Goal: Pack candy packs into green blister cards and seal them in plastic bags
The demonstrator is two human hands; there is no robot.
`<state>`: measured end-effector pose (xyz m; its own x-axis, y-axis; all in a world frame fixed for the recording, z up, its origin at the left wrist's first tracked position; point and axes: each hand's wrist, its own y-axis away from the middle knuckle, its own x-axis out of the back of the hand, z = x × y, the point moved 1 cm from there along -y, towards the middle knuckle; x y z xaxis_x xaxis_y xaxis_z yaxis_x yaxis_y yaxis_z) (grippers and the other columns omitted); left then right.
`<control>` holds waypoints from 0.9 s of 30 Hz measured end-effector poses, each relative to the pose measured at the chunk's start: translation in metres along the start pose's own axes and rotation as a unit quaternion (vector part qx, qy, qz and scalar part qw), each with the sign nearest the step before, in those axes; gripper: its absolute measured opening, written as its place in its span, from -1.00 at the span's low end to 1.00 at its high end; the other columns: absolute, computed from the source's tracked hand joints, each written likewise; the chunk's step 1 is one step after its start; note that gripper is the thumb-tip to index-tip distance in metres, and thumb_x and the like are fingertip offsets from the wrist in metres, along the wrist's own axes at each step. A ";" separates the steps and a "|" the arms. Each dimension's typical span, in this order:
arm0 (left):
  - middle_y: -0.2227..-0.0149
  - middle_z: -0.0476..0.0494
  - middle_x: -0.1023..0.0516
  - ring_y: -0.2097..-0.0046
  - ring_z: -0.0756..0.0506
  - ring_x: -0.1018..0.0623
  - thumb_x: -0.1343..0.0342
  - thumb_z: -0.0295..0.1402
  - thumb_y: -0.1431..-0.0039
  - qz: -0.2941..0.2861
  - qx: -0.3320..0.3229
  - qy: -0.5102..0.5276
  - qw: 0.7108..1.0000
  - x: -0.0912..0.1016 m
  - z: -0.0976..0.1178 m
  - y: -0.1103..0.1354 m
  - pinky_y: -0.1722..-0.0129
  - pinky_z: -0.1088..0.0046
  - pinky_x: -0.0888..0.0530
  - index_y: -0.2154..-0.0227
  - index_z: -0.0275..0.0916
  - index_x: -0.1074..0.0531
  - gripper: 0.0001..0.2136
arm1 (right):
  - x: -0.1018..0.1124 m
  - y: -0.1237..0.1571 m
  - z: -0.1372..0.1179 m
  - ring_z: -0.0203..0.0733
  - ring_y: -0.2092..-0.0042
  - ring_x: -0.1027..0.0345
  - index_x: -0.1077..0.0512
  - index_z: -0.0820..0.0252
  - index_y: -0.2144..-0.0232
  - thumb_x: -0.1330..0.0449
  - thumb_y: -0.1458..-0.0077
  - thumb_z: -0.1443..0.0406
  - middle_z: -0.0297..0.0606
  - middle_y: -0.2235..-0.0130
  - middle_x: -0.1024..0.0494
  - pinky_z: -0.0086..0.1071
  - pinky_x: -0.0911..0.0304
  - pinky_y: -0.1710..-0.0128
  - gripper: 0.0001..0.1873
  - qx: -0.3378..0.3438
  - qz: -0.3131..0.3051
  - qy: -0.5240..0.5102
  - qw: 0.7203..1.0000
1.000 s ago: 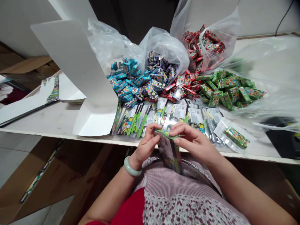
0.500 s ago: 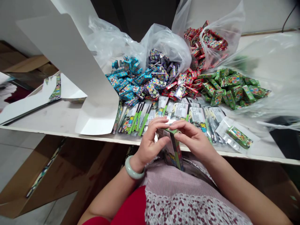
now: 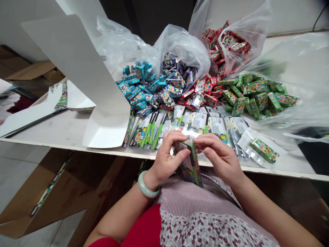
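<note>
Hands: together, both clamped on one box; the left hand (image 3: 167,159) grips its near side, while the fingers of the right hand (image 3: 217,154) pinch its far top edge.
Held item: one green-edged printed box (image 3: 189,165), just above the person's lap, at the near edge of the worktop.
Long axis: nearly upright, running near-to-far, its top end leaning slightly far and left.
On the left wrist: one pale green bangle (image 3: 147,185).
Clothing: one checked, floral-hemmed apron (image 3: 195,202) over a red garment (image 3: 142,224).
Flat packets: a overlapping row of foil-backed packets (image 3: 195,125) lies just far of the hands, too overlapped to count.
Sachet: one clear sachet (image 3: 262,149) with a green packet inside lies to the right.
Clear plastic bags: four, (image 3: 120,48) with a blue heap (image 3: 136,90), (image 3: 182,44) with a purple heap (image 3: 177,77), (image 3: 244,24) with a red heap (image 3: 221,44), and (image 3: 298,61) beside a green heap (image 3: 253,96).
Worktop: white (image 3: 55,128), carrying everything above.
Far left: one folded white card sheet (image 3: 84,82) stands on the worktop.
Below left: one cardboard box (image 3: 64,181) sits under the worktop.
</note>
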<state>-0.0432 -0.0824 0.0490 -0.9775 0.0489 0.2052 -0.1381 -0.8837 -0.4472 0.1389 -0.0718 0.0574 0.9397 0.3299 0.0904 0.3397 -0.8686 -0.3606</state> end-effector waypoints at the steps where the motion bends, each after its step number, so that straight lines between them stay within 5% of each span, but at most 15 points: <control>1: 0.09 -0.19 -0.43 -0.09 -0.22 -0.35 -0.18 -0.35 -0.17 -0.001 0.000 -0.001 1.000 0.000 0.000 0.000 -0.16 0.05 -0.24 0.09 -0.13 -0.40 -0.76 | 0.001 -0.001 -0.001 -0.18 0.09 -0.36 -0.48 -0.03 0.09 -0.12 -0.24 0.31 -0.25 0.15 -0.49 -0.21 -0.33 0.09 -0.77 0.002 0.000 0.006 1.000; 13: 0.10 -0.17 -0.44 -0.07 -0.21 -0.36 -0.17 -0.36 -0.17 -0.040 -0.028 -0.007 0.999 -0.002 0.001 -0.005 -0.16 0.06 -0.23 0.07 -0.12 -0.37 -0.74 | 0.008 -0.016 -0.005 -0.20 0.19 -0.39 -0.50 0.01 0.28 -0.23 -0.15 0.35 -0.30 0.28 -0.52 -0.25 -0.32 0.13 -0.89 0.040 -0.002 0.054 0.998; 20: 0.10 -0.18 -0.43 -0.06 -0.21 -0.36 -0.17 -0.35 -0.17 -0.045 -0.027 -0.006 0.999 -0.002 0.001 -0.005 -0.15 0.05 -0.24 0.05 -0.12 -0.37 -0.73 | 0.016 -0.019 -0.008 -0.19 0.13 -0.40 -0.49 -0.07 0.10 -0.21 -0.16 0.35 -0.27 0.19 -0.54 -0.24 -0.33 0.10 -0.73 0.071 -0.058 0.114 0.989; 27: 0.11 -0.18 -0.44 -0.05 -0.21 -0.36 -0.17 -0.32 -0.19 -0.055 -0.032 -0.009 0.998 -0.002 0.003 -0.005 -0.15 0.05 -0.24 0.06 -0.13 -0.36 -0.73 | 0.021 -0.022 -0.010 -0.17 0.12 -0.41 -0.51 -0.01 0.16 -0.21 -0.17 0.30 -0.25 0.21 -0.54 -0.24 -0.34 0.10 -0.82 0.076 -0.101 0.125 0.984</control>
<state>-0.0404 -0.0796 0.0530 -0.9532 0.1347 0.2708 -0.2541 -0.8422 -0.4755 0.1516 -0.0492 0.0766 0.8405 0.3720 0.3938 0.5284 -0.7232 -0.4447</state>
